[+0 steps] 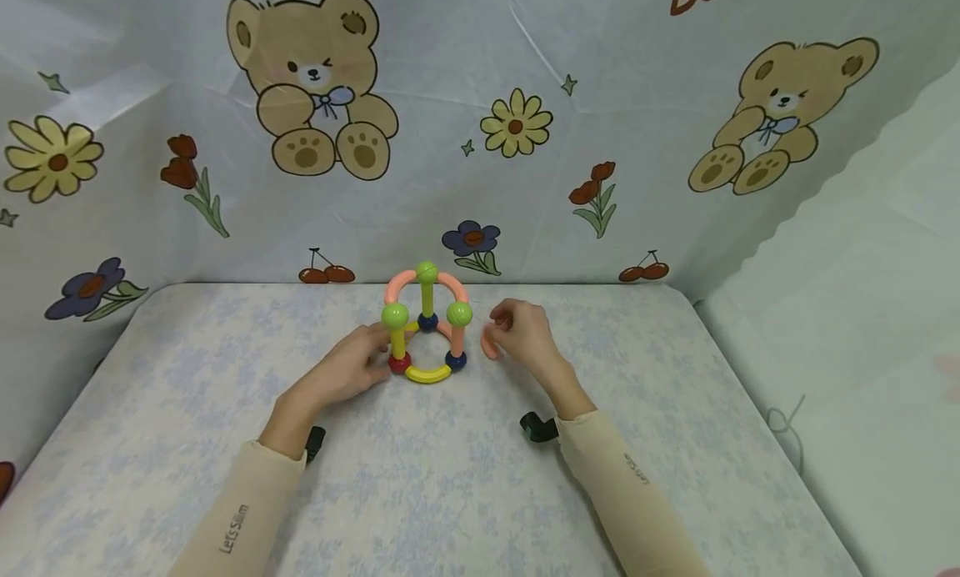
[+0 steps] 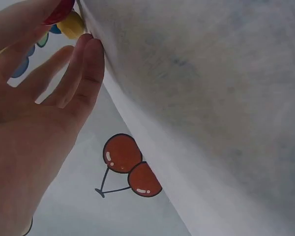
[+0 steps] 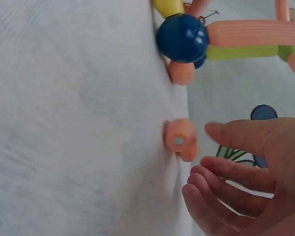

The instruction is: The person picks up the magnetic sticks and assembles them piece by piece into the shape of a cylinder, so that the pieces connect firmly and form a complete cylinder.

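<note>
A magnetic ball-and-stick frame (image 1: pixel 427 376) stands on the table, with green balls on top and red and dark blue balls below. Straight posts and curved yellow and peach sticks link them. My left hand (image 1: pixel 350 363) is at the frame's left side, fingers extended by the yellow post, thumb near the red ball (image 1: pixel 400 363). In the left wrist view a finger overlaps that ball; exact contact is unclear. To the frame's right lies a loose peach curved stick (image 3: pixel 181 133). Close beside it is my right hand (image 1: pixel 525 335), its fingers loosely bent and apart from the stick in the right wrist view.
The table (image 1: pixel 420 477) has a pale blue patterned cover. Behind it hangs a white cloth (image 1: pixel 435 185) printed with bears, flowers and cherries. A black device (image 1: pixel 538 427) is at the right wrist, and another black device (image 1: pixel 315 444) shows at the left wrist.
</note>
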`<action>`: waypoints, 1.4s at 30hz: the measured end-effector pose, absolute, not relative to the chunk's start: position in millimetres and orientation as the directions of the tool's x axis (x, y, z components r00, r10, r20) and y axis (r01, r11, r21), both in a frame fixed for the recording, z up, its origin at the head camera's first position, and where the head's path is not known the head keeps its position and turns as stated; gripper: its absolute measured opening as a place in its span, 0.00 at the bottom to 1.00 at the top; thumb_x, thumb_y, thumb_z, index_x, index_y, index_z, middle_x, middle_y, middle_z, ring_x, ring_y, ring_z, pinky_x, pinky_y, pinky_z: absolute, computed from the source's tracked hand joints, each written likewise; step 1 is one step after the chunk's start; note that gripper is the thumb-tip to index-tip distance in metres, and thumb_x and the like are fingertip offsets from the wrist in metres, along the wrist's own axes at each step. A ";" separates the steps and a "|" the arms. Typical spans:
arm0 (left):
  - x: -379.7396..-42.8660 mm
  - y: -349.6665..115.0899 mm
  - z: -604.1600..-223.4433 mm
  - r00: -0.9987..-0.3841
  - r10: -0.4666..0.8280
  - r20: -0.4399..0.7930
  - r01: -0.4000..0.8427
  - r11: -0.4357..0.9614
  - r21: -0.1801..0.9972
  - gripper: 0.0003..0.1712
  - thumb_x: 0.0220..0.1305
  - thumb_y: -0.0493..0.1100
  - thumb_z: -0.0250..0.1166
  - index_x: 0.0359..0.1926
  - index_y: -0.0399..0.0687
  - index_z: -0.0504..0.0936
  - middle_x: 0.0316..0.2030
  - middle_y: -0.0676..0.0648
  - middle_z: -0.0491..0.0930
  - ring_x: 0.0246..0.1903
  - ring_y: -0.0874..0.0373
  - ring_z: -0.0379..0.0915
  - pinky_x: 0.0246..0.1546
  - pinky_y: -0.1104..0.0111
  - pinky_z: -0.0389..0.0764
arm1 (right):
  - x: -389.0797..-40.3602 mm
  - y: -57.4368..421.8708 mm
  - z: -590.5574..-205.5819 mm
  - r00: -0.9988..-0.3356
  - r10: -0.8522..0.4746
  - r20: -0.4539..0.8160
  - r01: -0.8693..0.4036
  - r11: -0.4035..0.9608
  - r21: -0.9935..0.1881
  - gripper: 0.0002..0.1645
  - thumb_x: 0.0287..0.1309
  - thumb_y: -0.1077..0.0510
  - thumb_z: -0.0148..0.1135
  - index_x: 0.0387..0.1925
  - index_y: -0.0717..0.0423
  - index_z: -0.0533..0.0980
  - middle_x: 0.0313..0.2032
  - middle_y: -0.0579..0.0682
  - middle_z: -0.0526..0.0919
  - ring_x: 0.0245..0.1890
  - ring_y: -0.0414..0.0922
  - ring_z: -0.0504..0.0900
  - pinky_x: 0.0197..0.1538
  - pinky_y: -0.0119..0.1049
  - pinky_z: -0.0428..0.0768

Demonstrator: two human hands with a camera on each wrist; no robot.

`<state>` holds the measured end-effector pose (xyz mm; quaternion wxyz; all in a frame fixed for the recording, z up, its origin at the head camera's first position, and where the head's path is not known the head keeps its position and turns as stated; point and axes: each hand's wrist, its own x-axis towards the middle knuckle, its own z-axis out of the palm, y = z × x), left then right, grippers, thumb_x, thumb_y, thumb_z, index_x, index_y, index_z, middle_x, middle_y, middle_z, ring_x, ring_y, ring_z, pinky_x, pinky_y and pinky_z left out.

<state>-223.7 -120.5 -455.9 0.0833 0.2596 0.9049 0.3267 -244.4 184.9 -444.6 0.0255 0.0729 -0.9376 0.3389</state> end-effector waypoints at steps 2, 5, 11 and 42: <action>-223.7 -121.2 -456.5 -0.846 0.532 0.028 0.432 0.653 0.622 0.27 0.63 0.27 0.69 0.63 0.44 0.84 0.61 0.43 0.82 0.57 0.41 0.75 0.58 0.44 0.78 | -245.5 185.0 -449.9 -0.993 -0.087 0.083 -0.119 0.781 -0.613 0.17 0.61 0.53 0.78 0.43 0.62 0.84 0.35 0.54 0.88 0.34 0.48 0.84 0.39 0.41 0.83; -222.3 -120.7 -454.9 -0.853 0.521 0.032 0.426 0.661 0.618 0.20 0.63 0.29 0.72 0.55 0.45 0.88 0.57 0.43 0.85 0.56 0.41 0.77 0.57 0.45 0.79 | -246.3 184.1 -455.9 -0.996 -0.077 0.038 -0.085 0.803 -0.591 0.24 0.56 0.47 0.81 0.43 0.60 0.81 0.30 0.51 0.84 0.29 0.45 0.80 0.33 0.36 0.77; -217.2 -116.8 -450.8 -0.881 0.474 0.012 0.370 0.671 0.642 0.18 0.55 0.36 0.82 0.48 0.43 0.89 0.54 0.43 0.80 0.50 0.46 0.79 0.49 0.54 0.81 | -243.0 181.5 -457.8 -0.995 -0.101 0.018 -0.093 0.818 -0.567 0.17 0.57 0.51 0.80 0.35 0.58 0.82 0.25 0.48 0.82 0.25 0.43 0.77 0.31 0.35 0.75; -218.6 -119.8 -455.9 -0.914 0.405 0.029 0.329 0.696 0.639 0.23 0.50 0.29 0.82 0.49 0.38 0.89 0.38 0.41 0.76 0.32 0.56 0.71 0.34 0.65 0.76 | -217.7 165.8 -395.2 -0.795 -0.558 -0.237 0.292 -0.009 -0.957 0.21 0.72 0.68 0.58 0.60 0.81 0.73 0.41 0.54 0.90 0.44 0.45 0.92 0.62 0.52 0.80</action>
